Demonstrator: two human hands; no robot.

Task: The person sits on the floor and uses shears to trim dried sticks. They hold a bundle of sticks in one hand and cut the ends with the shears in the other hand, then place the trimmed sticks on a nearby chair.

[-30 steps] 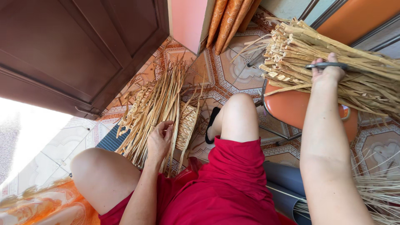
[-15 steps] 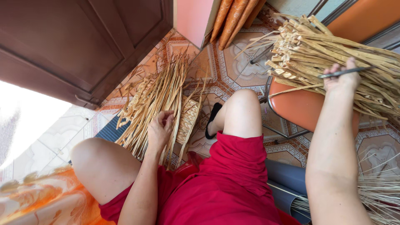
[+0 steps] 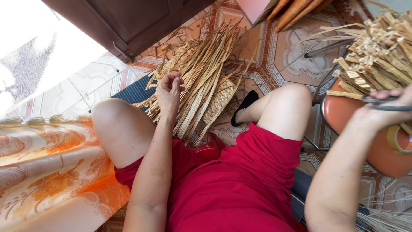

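Floor: patterned tiles (image 3: 296, 56), dried straw strips (image 3: 206, 81) piled.
Left hand (image 3: 168, 90): fingers curled, pinching strips.
Right hand (image 3: 386, 107): fingers closed around scissors (image 3: 384, 103), beside straw bundle (image 3: 382, 51).

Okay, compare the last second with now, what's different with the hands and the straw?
The right hand has slid along the strip bundle on the orange stool, keeping the scissors. The left hand has lifted slightly off the strips on the floor, fingers curled, and the view has tilted. Both strip heaps, the woven piece and the seated legs stayed put.
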